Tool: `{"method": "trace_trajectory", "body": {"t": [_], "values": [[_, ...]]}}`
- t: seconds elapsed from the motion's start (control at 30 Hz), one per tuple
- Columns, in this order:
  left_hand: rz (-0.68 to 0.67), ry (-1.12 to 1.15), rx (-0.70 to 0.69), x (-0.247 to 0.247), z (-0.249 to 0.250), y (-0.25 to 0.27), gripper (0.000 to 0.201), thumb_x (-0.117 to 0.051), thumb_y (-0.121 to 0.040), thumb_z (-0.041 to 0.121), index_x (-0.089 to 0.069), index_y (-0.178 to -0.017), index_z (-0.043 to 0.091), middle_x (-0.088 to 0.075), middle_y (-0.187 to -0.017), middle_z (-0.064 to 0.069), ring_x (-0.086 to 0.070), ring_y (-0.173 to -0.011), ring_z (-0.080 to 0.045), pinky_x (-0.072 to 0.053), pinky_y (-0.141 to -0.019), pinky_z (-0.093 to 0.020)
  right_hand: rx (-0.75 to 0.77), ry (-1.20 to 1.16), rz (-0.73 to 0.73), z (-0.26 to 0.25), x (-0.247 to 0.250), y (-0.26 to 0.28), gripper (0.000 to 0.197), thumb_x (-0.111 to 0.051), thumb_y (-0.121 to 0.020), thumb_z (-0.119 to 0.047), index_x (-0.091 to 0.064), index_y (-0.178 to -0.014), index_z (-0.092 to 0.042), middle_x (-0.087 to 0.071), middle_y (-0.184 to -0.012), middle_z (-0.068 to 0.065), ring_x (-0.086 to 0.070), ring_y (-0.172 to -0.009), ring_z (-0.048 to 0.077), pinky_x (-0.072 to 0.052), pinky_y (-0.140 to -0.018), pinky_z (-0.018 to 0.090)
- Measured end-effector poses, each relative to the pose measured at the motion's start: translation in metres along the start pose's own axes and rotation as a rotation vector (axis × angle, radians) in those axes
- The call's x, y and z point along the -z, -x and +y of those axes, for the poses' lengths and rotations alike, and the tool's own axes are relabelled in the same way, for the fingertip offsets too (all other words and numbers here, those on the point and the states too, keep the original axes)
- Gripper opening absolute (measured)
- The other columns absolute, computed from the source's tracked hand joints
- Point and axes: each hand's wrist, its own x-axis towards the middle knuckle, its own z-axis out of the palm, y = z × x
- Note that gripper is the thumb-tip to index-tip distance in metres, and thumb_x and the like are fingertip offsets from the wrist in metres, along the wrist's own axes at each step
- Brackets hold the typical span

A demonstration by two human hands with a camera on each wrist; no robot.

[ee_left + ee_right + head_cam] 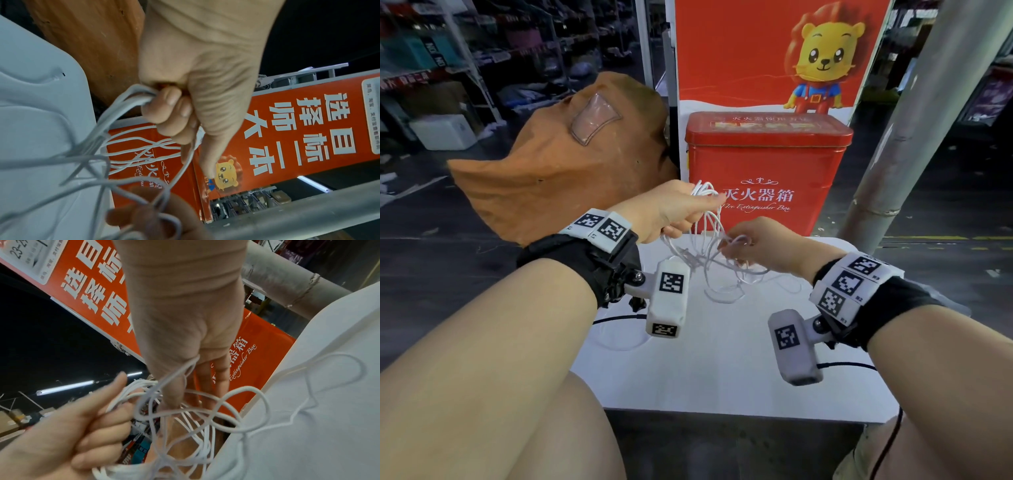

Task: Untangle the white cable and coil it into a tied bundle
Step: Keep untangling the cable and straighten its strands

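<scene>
The left hand (671, 209) grips gathered loops of the white cable (709, 246) raised over the bench (722, 359), while the right hand (753, 243), lower and right, pinches the hanging tangle between them.

The white bench (722, 370) is lying bare between the two forearms, leaving free room on its near half for a hand to pass. Loose loops of the white cable (714, 260) are hanging and trailing over the far part of the bench, crowding the space between the left hand (671, 210) and the right hand (760, 245). Just behind the far edge, the red fire extinguisher box (767, 171) is blocking any reach forward. The brown sack (565, 161) is closing off the far left, and the slanted grey pole (914, 126) is standing on the far right.
</scene>
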Motion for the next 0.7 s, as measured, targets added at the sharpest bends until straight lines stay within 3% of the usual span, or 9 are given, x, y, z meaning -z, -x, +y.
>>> {"method": "trace_trajectory", "body": {"t": [0.07, 0.2, 0.27, 0.3, 0.37, 0.43, 0.5, 0.57, 0.7], "values": [[0.021, -0.071, -0.054, 0.003, -0.004, 0.001, 0.021, -0.064, -0.091, 0.032, -0.054, -0.081, 0.018, -0.03, -0.046, 0.009, -0.02, -0.038, -0.005, -0.018, -0.035, -0.017, 0.011, -0.081, 0.073, 0.0, 0.005, 0.001, 0.016, -0.06, -0.091, -0.026, -0.068, -0.098, -0.014, -0.069, -0.082, -0.004, -0.063, -0.07, 0.01, -0.047, -0.058, 0.012], [0.165, -0.135, -0.116, 0.007, -0.008, 0.001, 0.019, -0.064, -0.092, 0.027, -0.062, -0.078, 0.014, -0.044, -0.036, 0.014, -0.039, -0.033, -0.001, -0.03, -0.036, -0.012, 0.051, -0.286, 0.254, -0.001, 0.016, 0.002, 0.014, -0.059, -0.092, -0.026, -0.069, -0.086, -0.017, -0.064, -0.065, -0.009, -0.051, -0.055, 0.005, -0.041, -0.053, 0.011], [0.195, -0.159, -0.127, 0.007, -0.008, 0.0, 0.022, -0.063, -0.092, 0.028, -0.065, -0.079, 0.01, -0.052, -0.044, 0.012, -0.045, -0.039, -0.003, -0.034, -0.042, -0.012, 0.076, -0.389, 0.342, -0.004, 0.017, 0.001, 0.013, -0.059, -0.093, -0.02, -0.068, -0.083, -0.021, -0.062, -0.064, -0.011, -0.05, -0.057, 0.002, -0.041, -0.056, 0.011], [0.197, -0.171, -0.117, 0.008, -0.01, -0.002, 0.024, -0.063, -0.092, 0.029, -0.065, -0.077, 0.01, -0.051, -0.049, 0.005, -0.043, -0.043, -0.009, -0.033, -0.044, -0.016, 0.082, -0.439, 0.376, -0.004, 0.017, 0.0, 0.014, -0.058, -0.094, -0.02, -0.069, -0.084, -0.021, -0.066, -0.07, -0.004, -0.053, -0.062, 0.006, -0.046, -0.06, 0.016], [0.178, -0.168, -0.064, 0.009, -0.013, -0.004, 0.025, -0.062, -0.093, 0.03, -0.061, -0.073, 0.014, -0.037, -0.052, 0.001, -0.028, -0.044, -0.013, -0.025, -0.043, -0.019, 0.084, -0.555, 0.421, -0.006, 0.02, 0.0, 0.018, -0.056, -0.095, -0.024, -0.07, -0.085, -0.018, -0.069, -0.086, 0.016, -0.054, -0.072, 0.022, -0.053, -0.074, 0.043], [0.189, -0.168, -0.022, 0.011, -0.018, -0.006, 0.026, -0.063, -0.092, 0.031, -0.058, -0.072, 0.016, -0.029, -0.052, 0.002, -0.022, -0.043, -0.012, -0.021, -0.041, -0.019, 0.086, -0.753, 0.476, -0.009, 0.023, 0.0, 0.022, -0.053, -0.096, -0.026, -0.068, -0.083, -0.019, -0.071, -0.088, 0.015, -0.054, -0.077, 0.028, -0.049, -0.083, 0.054], [0.234, -0.167, -0.002, 0.013, -0.022, -0.007, 0.025, -0.061, -0.092, 0.028, -0.057, -0.071, 0.015, -0.028, -0.053, 0.001, -0.021, -0.043, -0.012, -0.02, -0.04, -0.019, 0.098, -0.957, 0.53, -0.01, 0.03, 0.001, 0.023, -0.048, -0.099, -0.023, -0.062, -0.082, -0.015, -0.069, -0.077, 0.005, -0.061, -0.075, 0.024, -0.051, -0.085, 0.045], [0.304, -0.137, 0.017, 0.018, -0.027, -0.008, 0.019, -0.058, -0.091, 0.023, -0.056, -0.075, 0.013, -0.028, -0.057, -0.001, -0.022, -0.046, -0.014, -0.02, -0.039, -0.018, 0.101, -1.105, 0.585, -0.009, 0.038, 0.003, 0.025, -0.044, -0.1, -0.023, -0.055, -0.08, -0.014, -0.062, -0.066, 0.001, -0.061, -0.067, 0.017, -0.053, -0.075, 0.034], [0.453, 0.009, -0.009, 0.028, -0.036, -0.01, 0.024, -0.055, -0.094, 0.022, -0.058, -0.072, 0.013, -0.028, -0.057, -0.002, -0.023, -0.044, -0.014, -0.019, -0.034, -0.015, -0.019, -1.261, 0.688, 0.005, 0.056, 0.007, 0.048, -0.037, -0.1, -0.042, -0.044, -0.059, -0.018, -0.037, -0.047, -0.002, -0.039, -0.043, 0.013, -0.04, -0.052, 0.025]]}}
